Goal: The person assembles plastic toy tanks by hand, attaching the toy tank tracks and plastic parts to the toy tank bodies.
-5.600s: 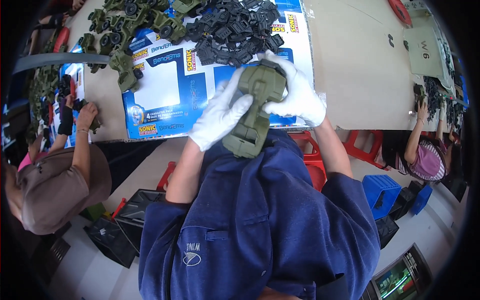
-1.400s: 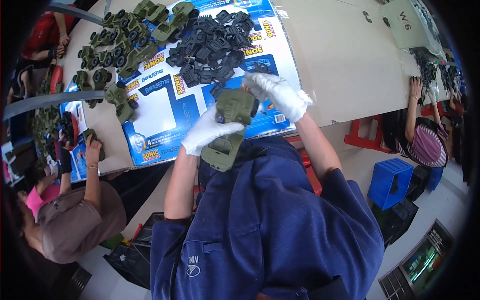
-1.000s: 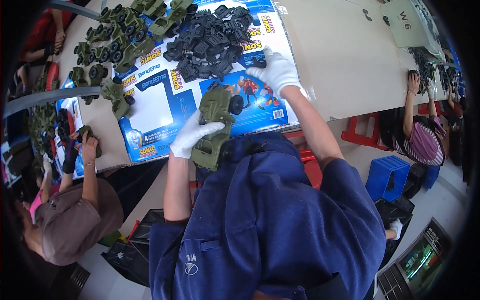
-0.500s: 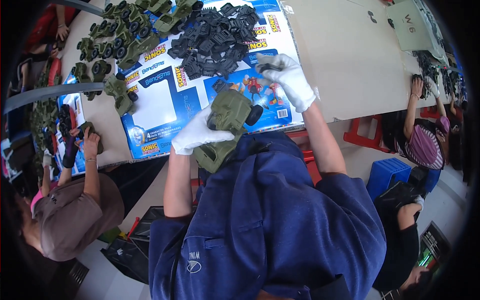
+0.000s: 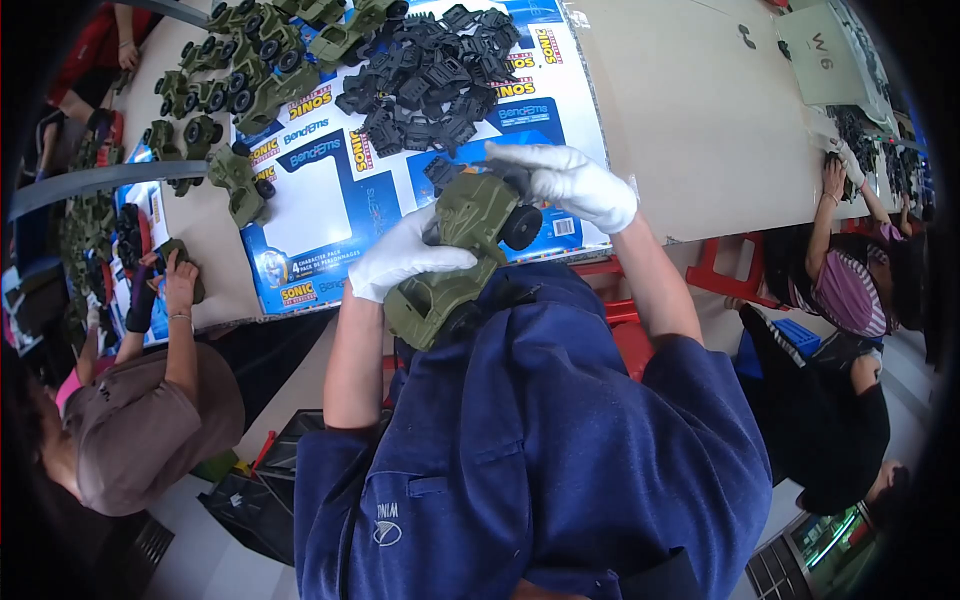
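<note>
Toy vehicle point(image 5: 475, 212) partly behind left hand point(image 5: 400, 262); dark piece point(image 5: 515, 177) by right hand point(image 5: 588, 187) unclear.

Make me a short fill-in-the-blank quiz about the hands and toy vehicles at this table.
1. The left hand and right hand both wear ____ gloves.
2. The left hand holds an olive-green plastic toy vehicle with a chunky ____ wheel.
3. In the picture, the loose olive-green toy vehicles lie mostly to the ____ of the heap of black plastic parts.

Missing words: white; black; left.
</note>
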A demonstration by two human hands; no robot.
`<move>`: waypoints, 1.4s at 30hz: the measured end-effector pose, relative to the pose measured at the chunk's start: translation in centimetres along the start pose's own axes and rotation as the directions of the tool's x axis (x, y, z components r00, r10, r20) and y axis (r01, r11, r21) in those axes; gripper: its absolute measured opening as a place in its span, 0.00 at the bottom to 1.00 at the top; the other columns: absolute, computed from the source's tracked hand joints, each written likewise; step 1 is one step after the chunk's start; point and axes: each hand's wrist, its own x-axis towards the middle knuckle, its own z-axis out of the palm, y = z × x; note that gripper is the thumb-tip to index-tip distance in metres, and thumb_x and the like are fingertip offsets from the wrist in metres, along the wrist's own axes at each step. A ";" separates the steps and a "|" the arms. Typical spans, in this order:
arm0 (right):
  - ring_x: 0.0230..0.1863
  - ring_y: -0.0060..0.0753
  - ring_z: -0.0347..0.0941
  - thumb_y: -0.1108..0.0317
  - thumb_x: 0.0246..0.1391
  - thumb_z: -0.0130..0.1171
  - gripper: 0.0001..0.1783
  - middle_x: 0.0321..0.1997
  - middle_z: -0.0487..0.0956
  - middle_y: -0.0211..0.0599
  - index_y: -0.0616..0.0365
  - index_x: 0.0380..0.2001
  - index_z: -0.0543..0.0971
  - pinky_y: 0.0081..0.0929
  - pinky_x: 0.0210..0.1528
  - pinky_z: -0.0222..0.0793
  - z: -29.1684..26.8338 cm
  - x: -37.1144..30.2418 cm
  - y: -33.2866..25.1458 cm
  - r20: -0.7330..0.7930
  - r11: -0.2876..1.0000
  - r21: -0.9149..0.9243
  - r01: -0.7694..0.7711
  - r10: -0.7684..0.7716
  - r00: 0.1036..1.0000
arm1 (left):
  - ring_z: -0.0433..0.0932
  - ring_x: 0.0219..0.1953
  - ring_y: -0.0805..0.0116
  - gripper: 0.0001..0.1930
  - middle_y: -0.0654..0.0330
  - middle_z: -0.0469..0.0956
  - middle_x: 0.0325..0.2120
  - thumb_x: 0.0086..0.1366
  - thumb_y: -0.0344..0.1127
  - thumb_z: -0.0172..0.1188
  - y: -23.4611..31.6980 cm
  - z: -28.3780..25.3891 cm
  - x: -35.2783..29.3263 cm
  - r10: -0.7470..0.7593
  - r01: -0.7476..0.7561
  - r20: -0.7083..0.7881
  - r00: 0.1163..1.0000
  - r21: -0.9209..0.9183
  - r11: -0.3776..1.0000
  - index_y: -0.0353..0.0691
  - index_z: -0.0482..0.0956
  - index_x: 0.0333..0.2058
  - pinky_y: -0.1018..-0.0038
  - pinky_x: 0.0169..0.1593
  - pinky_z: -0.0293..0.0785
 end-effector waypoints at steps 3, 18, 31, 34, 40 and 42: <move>0.63 0.27 0.68 0.55 0.62 0.58 0.33 0.66 0.71 0.39 0.62 0.65 0.67 0.24 0.60 0.66 0.5 0.3 1.7 -0.059 0.930 0.366 0.035 -0.015 0.998 | 0.76 0.50 0.71 0.36 0.57 0.78 0.50 0.55 0.37 0.73 2.0 0.9 -0.3 -0.085 0.085 -0.024 0.996 -0.014 0.996 0.31 0.69 0.60 0.73 0.56 0.71; 0.69 0.34 0.62 0.57 0.63 0.56 0.30 0.69 0.67 0.40 0.62 0.64 0.68 0.32 0.70 0.57 2.1 0.2 1.2 -0.190 0.926 0.325 0.192 -0.135 0.973 | 0.76 0.50 0.71 0.32 0.57 0.78 0.49 0.58 0.39 0.71 1.6 1.6 -0.2 -0.054 0.058 -0.097 0.994 0.034 0.998 0.32 0.71 0.58 0.74 0.56 0.71; 0.68 0.51 0.63 0.54 0.22 0.79 0.61 0.68 0.66 0.53 0.64 0.64 0.64 0.38 0.70 0.57 3.6 1.0 -3.0 -0.312 0.780 -0.625 -0.034 -0.210 0.927 | 0.72 0.56 0.68 0.40 0.53 0.75 0.54 0.59 0.49 0.70 -0.3 2.9 1.9 0.060 -0.049 -0.256 0.965 0.049 0.998 0.33 0.65 0.63 0.71 0.59 0.68; 0.72 0.54 0.57 0.54 0.25 0.79 0.60 0.68 0.65 0.54 0.64 0.64 0.64 0.41 0.72 0.54 3.5 1.3 -2.3 -0.190 0.784 -0.614 0.096 -0.265 0.945 | 0.63 0.65 0.56 0.53 0.49 0.66 0.62 0.58 0.73 0.55 -2.0 2.1 3.4 0.596 -0.426 -0.349 0.723 0.454 0.783 0.34 0.57 0.67 0.64 0.66 0.58; 0.69 0.53 0.60 0.46 0.24 0.80 0.66 0.67 0.65 0.53 0.63 0.67 0.60 0.41 0.70 0.54 5.4 0.9 -2.1 -0.181 0.583 -0.810 0.064 -0.353 0.918 | 0.68 0.61 0.60 0.42 0.51 0.71 0.57 0.64 0.67 0.53 -2.5 2.7 3.6 0.668 -0.596 -0.365 0.649 0.301 0.744 0.33 0.66 0.61 0.65 0.64 0.61; 0.67 0.54 0.62 0.38 0.32 0.74 0.62 0.66 0.65 0.55 0.64 0.65 0.61 0.41 0.69 0.55 5.8 1.2 -0.9 -0.213 0.765 -0.604 0.223 -0.424 0.880 | 0.73 0.57 0.60 0.37 0.52 0.75 0.54 0.66 0.63 0.54 -2.1 3.1 3.8 0.688 -0.611 -0.390 0.612 0.319 0.724 0.33 0.69 0.58 0.67 0.62 0.65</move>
